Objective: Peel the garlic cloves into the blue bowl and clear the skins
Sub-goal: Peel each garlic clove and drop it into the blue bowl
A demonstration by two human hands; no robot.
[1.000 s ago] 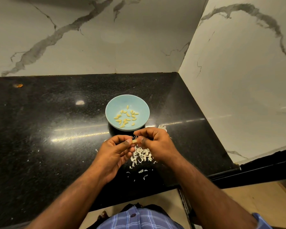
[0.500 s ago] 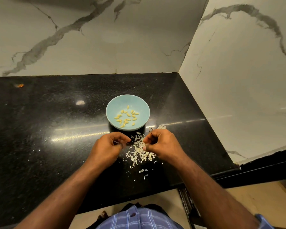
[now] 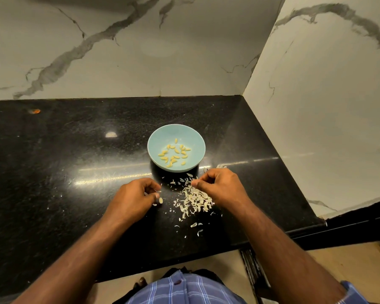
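We note the blue bowl point(image 3: 176, 148) on the black counter point(image 3: 53, 172), peeled garlic cloves point(image 3: 173, 155) inside it. At the bowl's six o'clock lies the pile of skins point(image 3: 194, 199). The left hand point(image 3: 132, 197), at the pile's nine o'clock, has fingers curled (one clove point(image 3: 160, 200) lies at its fingertips; grip unclear). The right hand point(image 3: 221, 186) sits curled over the pile; whether it pinches anything we cannot tell.
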